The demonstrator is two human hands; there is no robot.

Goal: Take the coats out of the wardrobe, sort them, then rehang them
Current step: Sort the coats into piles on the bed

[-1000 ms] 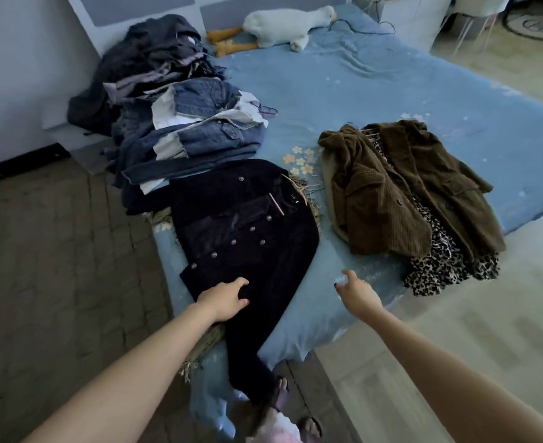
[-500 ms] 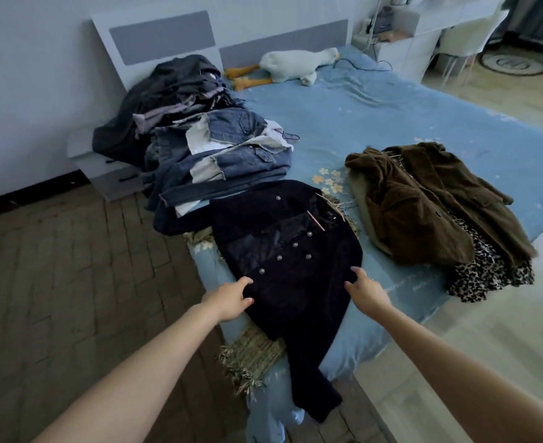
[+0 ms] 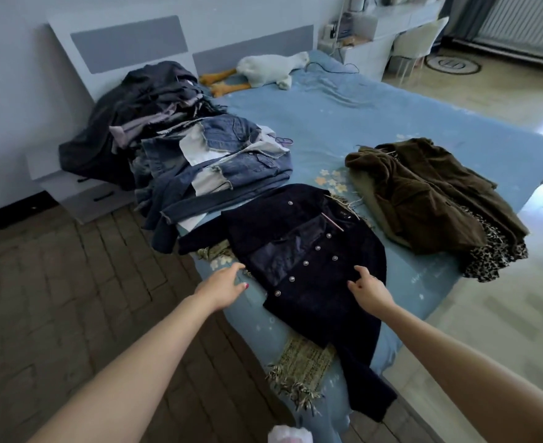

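A dark navy buttoned coat (image 3: 311,260) lies flat on the near corner of the blue bed (image 3: 375,123), one sleeve hanging over the edge. My left hand (image 3: 224,287) hovers with relaxed fingers just left of the coat's hem, over the sheet. My right hand (image 3: 367,287) rests on the coat's lower right side, fingers loosely bent, index pointing forward. Behind the coat are a stack of denim jackets (image 3: 219,167) and a heap of dark grey garments (image 3: 148,103). A brown corduroy coat (image 3: 430,193) lies to the right over a leopard-print garment (image 3: 494,254).
A fringed woven cloth (image 3: 302,362) sticks out from under the navy coat at the bed's edge. A white goose plush (image 3: 267,70) lies by the headboard. A bedside drawer unit (image 3: 81,193) stands left of the bed. A desk and white chair (image 3: 414,39) stand at the far right.
The view has drawn closer to the bed. My right hand moved from the sheet onto the coat's lower right side. My left hand shifted off the coat's left edge.
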